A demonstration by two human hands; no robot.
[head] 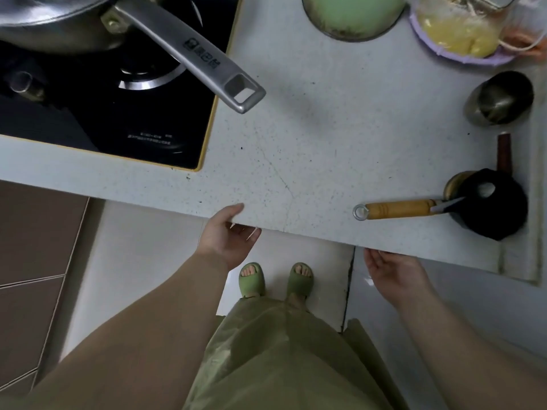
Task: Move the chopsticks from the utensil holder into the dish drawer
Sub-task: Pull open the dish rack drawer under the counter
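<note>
Two bare hands reach to the near edge of the pale speckled worktop (310, 137), both with nothing in them: the left hand (229, 235) rests its thumb on top of the edge while its loosely spread fingers pass beneath, and the right hand (390, 272) is held palm-up and relaxed just under the edge further right. No chopsticks show anywhere in view, and neither the utensil holder nor the dish drawer can be picked out; the fronts below the worktop are hidden by the overhang. On the left, a steel pan with a long handle (189, 51) sits on a black hob (103, 119), the handle jutting out over the worktop. At the right end, a wooden-handled tool (396, 209) with a metal ring lies flat, its head tucked into a black object (494, 205). Further back stand a metal cup (500, 97), a green bowl (353, 14) and a bag of yellow food (461, 31). Below, green slippers (275, 279) stand on a pale tiled floor (142, 255)
</note>
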